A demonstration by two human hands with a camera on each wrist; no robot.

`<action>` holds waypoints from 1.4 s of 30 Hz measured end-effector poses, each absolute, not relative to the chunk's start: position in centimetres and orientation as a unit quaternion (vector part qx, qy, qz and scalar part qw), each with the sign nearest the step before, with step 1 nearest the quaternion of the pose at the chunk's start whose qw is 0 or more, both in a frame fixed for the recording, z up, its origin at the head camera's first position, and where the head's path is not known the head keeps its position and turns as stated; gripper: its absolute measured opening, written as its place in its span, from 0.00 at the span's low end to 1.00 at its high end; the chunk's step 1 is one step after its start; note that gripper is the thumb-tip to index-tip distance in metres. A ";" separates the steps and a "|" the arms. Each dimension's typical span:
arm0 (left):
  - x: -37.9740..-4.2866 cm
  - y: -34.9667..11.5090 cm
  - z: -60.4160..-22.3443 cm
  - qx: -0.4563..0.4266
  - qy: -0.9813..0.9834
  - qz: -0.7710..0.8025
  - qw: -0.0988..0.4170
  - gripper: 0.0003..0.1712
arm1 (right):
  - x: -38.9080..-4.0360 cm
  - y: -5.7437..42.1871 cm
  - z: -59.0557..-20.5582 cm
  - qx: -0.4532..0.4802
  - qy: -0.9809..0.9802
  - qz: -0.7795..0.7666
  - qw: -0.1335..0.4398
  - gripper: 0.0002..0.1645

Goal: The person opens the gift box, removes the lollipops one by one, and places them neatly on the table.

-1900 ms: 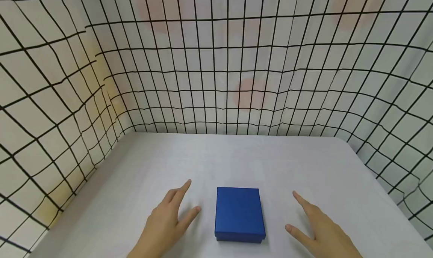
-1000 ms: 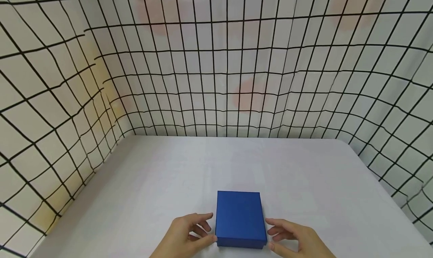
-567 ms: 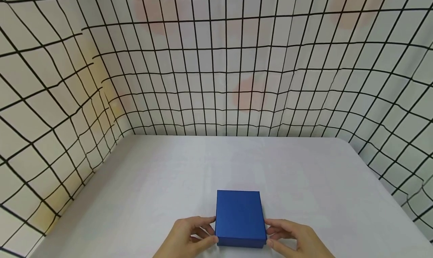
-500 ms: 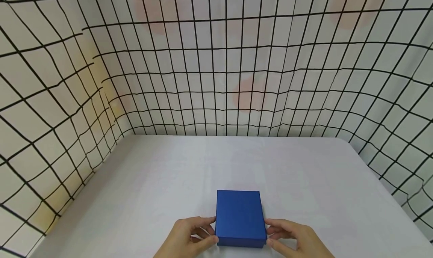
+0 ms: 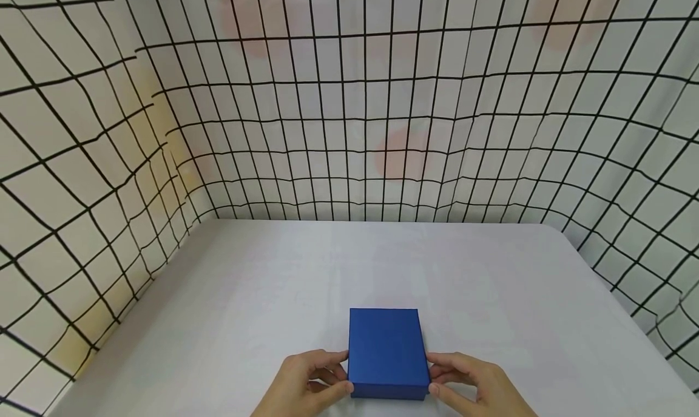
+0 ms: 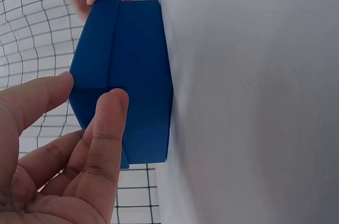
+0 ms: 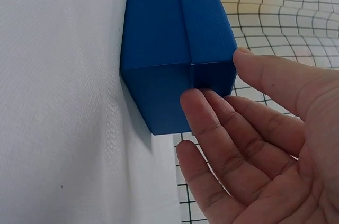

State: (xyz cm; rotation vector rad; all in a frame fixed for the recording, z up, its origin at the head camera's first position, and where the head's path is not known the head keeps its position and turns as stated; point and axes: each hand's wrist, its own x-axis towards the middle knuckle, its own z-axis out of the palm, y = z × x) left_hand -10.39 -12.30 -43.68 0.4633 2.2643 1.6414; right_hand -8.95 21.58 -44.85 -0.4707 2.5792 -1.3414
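Observation:
A blue lidded box (image 5: 388,350) lies flat on the white tabletop near its front edge. On its left side my left hand (image 5: 311,377) touches the lid with thumb and fingertips. My right hand (image 5: 472,377) does likewise on the opposite side. In the left wrist view, the thumb meets a corner of the lid (image 6: 95,44) while a fingertip lies at the seam above the base (image 6: 140,49). The right wrist view shows a thumb at the lid's corner (image 7: 212,28) and fingers along its side. The box is closed; its inside is hidden.
The white tabletop (image 5: 355,259) stretches away behind the box. A pale wall with a black grid (image 5: 366,101) stands behind the table and along its left and right sides.
Both hands, earlier spread apart with fingers extended, have come inward to the box's two sides and now touch it. Over the last half second hands and box hardly move.

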 end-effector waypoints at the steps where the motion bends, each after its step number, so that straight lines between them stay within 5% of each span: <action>1: -10.4 -12.3 -43.7 0.164 0.790 0.571 0.150 0.28 | -8.9 21.6 -44.8 -0.160 0.871 -0.454 0.095 0.31; 42: -10.3 -12.4 -42.5 0.184 0.798 0.563 0.115 0.27 | -8.5 20.8 -43.5 -0.136 0.877 -0.458 0.055 0.29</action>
